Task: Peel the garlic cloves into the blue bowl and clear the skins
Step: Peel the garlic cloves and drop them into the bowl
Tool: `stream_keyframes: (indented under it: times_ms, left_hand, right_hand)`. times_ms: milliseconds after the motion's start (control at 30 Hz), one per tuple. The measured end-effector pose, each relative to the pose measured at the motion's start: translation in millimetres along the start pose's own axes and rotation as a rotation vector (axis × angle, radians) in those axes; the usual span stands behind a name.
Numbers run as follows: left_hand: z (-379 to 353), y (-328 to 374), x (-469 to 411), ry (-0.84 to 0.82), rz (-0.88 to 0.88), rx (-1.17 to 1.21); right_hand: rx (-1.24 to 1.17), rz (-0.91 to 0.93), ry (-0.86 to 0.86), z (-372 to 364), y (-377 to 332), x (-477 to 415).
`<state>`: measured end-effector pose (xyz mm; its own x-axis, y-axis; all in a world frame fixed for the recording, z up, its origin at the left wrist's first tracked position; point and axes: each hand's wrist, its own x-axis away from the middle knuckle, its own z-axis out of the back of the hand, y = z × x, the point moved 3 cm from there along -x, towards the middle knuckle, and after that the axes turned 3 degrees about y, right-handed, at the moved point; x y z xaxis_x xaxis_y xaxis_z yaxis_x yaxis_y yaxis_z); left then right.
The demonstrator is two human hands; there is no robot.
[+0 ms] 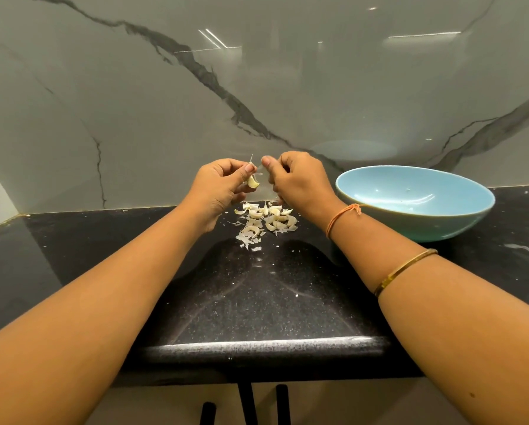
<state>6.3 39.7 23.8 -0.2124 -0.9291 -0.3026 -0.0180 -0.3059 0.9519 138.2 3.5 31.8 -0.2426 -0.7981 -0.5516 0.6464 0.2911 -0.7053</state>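
Backdrop: grey marble-look wall (165,102) with dark veins, which I see rising straight from the back edge of the surface.
Surface: black and speckled (257,296), glossy, its rounded front edge catching the light; small white flecks are scattered over it.
Left hand (217,185): raised above the back part of the surface, fingers curled, pinching a garlic clove (253,181) between the thumb and fingertips.
Garlic clove: pale and curved, held in the air between my two hands, just above the pile.
Right hand (300,182): level with the left and almost touching it, fingers curled, thumb and forefinger nipping a thin skin strip (258,167) at the top of the clove.
Pile (264,220): cloves and papery skins mixed together, lying near the back edge at the middle of the surface, under the hands; a few scraps trail toward the front edge.
Blue bowl (425,228): on the surface by the back edge, to the right of the pile and apart from it, just beyond my right wrist.
Right arm: an orange thread (336,219) at the wrist and a gold bangle (404,266) further up.
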Motion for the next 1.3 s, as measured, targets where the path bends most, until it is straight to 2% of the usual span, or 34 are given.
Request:
stream_keyframes:
  times_ms: [100, 200, 400, 667, 967, 1100, 1233, 1300]
  left_hand:
    - [3.0, -0.8, -1.9, 0.049, 0.003, 0.052]
    - [3.3, -2.0, -2.2, 0.043, -0.004, 0.040]
    - [-0.8, -3.2, -0.7, 0.016, 0.009, 0.018]
    - [-4.0, -3.3, 0.8, -0.011, 0.050, -0.011]
    - [0.7, -1.9, 2.2, 0.031, 0.344, 0.255]
    - [1.1, -1.8, 3.8, 0.034, 0.406, 0.292]
    - [0.8, -2.3, 5.0, 0.042, 0.439, 0.322]
    - [0.8, -3.5, 6.1, 0.058, 0.461, 0.336]
  right_hand:
    - [-0.108, -0.093, -0.126, -2.7, 0.8, 4.8]
    - [-0.109, -0.108, -0.199, -8.9, 0.9, 7.8]
    - [-0.186, -0.094, -0.131, -7.9, -0.5, 7.6]
    - [-0.089, -0.009, -0.109, -6.3, -1.3, 6.0]
    - [0.286, 0.378, -0.090, -8.5, -12.2, 6.9]
    - [0.445, 0.559, -0.088, -9.0, -14.5, 8.6]
    - [0.470, 0.770, 0.065, -8.3, -19.5, 13.7]
    - [0.504, 0.831, 0.059, -9.9, -21.2, 14.8]
